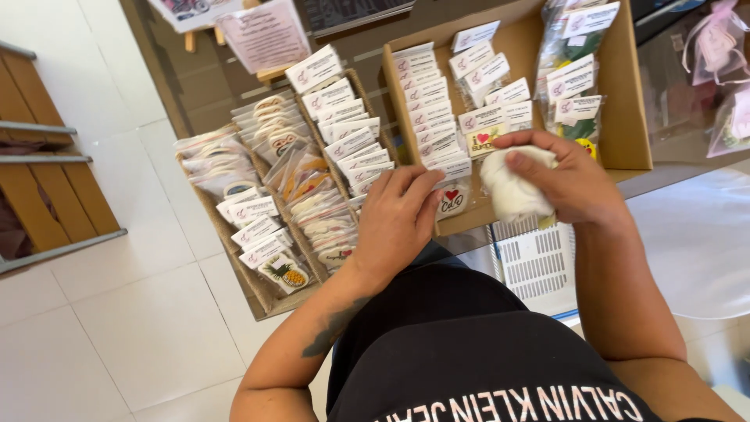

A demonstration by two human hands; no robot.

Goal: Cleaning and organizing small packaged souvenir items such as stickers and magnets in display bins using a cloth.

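My left hand (397,217) rests with its fingers on the front packets of a row of small bagged items with white header cards (432,117), standing in a shallow cardboard box (625,117). The fingertips touch a clear packet with a red heart design (453,201). My right hand (566,181) grips a crumpled white cloth (512,195) just over the box's front edge. More carded packets (574,94) with green contents lie at the box's right.
A woven tray (234,258) at the left holds several rows of bagged items, one with a pineapple design (285,273). A white slatted basket (539,262) sits below the box. Pink gift bags (723,47) lie at the far right. White floor tiles and a wooden bench (47,195) are at the left.
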